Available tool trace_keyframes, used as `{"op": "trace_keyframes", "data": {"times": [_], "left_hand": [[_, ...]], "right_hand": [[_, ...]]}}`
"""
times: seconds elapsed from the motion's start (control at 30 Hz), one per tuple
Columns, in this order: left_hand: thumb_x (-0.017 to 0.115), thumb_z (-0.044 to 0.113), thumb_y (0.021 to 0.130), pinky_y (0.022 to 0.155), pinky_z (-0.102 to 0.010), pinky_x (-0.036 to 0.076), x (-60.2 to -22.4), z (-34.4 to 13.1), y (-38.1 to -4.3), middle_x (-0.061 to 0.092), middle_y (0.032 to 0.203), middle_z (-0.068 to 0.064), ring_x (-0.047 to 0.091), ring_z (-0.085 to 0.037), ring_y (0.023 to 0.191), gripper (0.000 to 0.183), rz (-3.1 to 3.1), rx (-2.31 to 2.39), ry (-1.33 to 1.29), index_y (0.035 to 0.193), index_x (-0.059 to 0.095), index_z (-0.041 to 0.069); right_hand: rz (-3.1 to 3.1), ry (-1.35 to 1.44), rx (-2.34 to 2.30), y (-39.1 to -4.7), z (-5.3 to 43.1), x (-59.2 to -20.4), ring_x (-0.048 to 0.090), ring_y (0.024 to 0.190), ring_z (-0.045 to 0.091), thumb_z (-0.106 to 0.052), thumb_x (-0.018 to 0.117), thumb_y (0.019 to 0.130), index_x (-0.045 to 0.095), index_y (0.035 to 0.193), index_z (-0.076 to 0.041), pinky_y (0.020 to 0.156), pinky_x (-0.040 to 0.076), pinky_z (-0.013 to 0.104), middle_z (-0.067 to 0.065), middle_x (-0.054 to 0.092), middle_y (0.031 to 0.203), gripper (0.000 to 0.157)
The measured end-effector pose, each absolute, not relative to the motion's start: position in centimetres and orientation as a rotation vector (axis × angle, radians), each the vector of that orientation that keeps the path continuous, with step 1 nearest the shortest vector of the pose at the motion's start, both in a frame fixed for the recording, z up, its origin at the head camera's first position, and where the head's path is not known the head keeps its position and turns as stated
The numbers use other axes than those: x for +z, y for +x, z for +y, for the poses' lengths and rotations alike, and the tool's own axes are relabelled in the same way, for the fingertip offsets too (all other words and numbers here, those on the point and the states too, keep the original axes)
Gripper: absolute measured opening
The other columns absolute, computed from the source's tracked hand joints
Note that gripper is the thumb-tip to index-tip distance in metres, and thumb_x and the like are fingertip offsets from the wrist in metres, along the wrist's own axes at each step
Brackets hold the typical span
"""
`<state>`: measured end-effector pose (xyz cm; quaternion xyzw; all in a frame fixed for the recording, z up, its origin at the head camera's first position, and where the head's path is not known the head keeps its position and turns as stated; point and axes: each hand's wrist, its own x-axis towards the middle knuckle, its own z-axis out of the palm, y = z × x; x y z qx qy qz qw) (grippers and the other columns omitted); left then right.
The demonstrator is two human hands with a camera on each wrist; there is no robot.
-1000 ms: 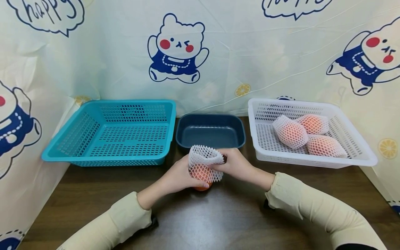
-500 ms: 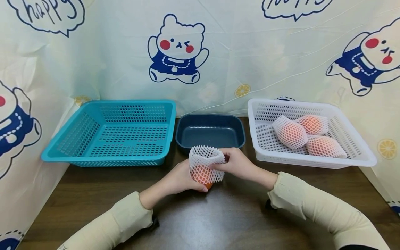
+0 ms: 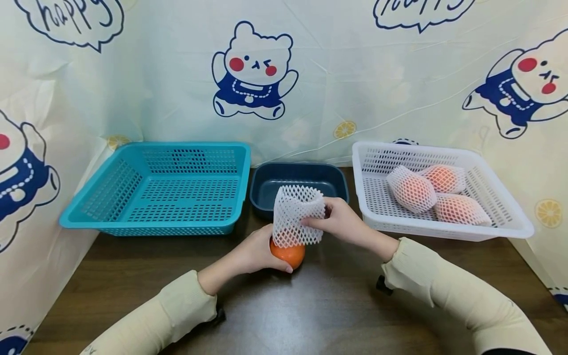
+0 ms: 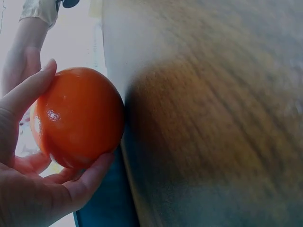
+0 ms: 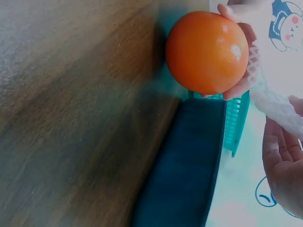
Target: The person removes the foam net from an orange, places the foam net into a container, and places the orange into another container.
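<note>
An orange (image 3: 289, 255), smooth and shiny, is gripped by my left hand (image 3: 254, 252) just above the table, its lower part bare. In the left wrist view, the thumb and fingers of that hand curl round the orange (image 4: 83, 118). A white foam net sleeve (image 3: 295, 217) stands over the top of the fruit, mostly pulled up off it. My right hand (image 3: 341, 223) pinches the sleeve's right side between thumb and fingers. In the right wrist view the foam net (image 5: 279, 111) is in the right hand (image 5: 284, 165), beside the orange.
A teal basket (image 3: 155, 226) stands at the back left. Behind the hands is a dark blue tray (image 3: 266, 170). At the back right, a white basket (image 3: 443, 232) holds three net-wrapped fruits (image 3: 412, 190). A printed cloth (image 3: 310, 113) hangs behind the wooden table (image 3: 319, 310).
My right hand has moved up and pulled the foam net upward, baring more of the orange. The left hand has stayed nearly in place with the fruit.
</note>
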<state>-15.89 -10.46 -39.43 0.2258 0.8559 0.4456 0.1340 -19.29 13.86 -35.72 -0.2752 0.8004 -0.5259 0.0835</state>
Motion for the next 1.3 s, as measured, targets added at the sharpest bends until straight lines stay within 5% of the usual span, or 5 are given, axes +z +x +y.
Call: {"op": "trace_keyframes", "data": {"times": [0.47,0.73,1.3], "left_hand": [[0.096,0.020,0.070,0.099,-0.044,0.048,-39.4,-10.4,-16.1,0.058,0.132,-0.006,0.058,-0.022,0.110,0.094,2.443,1.313,0.639,0.148,0.045,0.009],[0.095,0.027,0.073,0.094,-0.043,0.051,-39.4,-10.5,-16.1,0.062,0.127,-0.007,0.058,-0.023,0.108,0.074,2.503,1.185,0.649,0.134,0.060,0.008],[0.093,0.024,0.077,0.094,-0.047,0.052,-39.3,-10.8,-16.5,0.058,0.131,-0.006,0.056,-0.025,0.109,0.074,2.406,1.206,0.648,0.138,0.054,0.012]], "right_hand": [[2.243,-0.681,-1.687,-21.3,12.3,-35.9,0.067,0.093,0.021,-0.008,0.069,0.097,0.060,0.129,0.006,0.083,0.058,0.034,0.018,0.071,0.115,0.036],[2.166,-0.532,-1.765,-22.8,10.7,-35.9,0.067,0.101,0.023,-0.009,0.066,0.099,0.053,0.138,0.006,0.089,0.056,0.035,0.022,0.066,0.126,0.044],[2.179,-0.305,-1.766,-26.1,8.8,-37.3,0.066,0.107,0.029,-0.013,0.061,0.104,0.053,0.142,0.000,0.100,0.052,0.041,0.019,0.064,0.133,0.041]]}}
